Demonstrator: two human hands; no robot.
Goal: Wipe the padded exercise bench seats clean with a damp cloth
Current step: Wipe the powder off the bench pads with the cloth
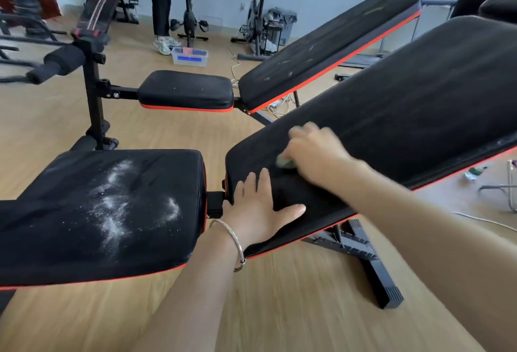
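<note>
centre right of frame: right hand (pixel 313 150), blurred, clutches greenish cloth (pixel 286 162) on inclined back pad (pixel 405 105). left hand (pixel 257 206) flat, fingers straight, braces pad's lower end. best: even pressure, overlapping strokes downslope. white powder (pixel 112 206) on seat pad (pixel 56 239), lower left, not yet wiped.

The seat surface (pixel 98 212) sat near on the left, with powder (pixel 117 206) on it. The back surface (pixel 405 105) stood just right of it. The left grip (pixel 257 209) lay on its near end, with the right grip (pixel 313 150) and cloth (pixel 285 162) just behind. Another bench (pixel 330 47) stood far behind.
</note>
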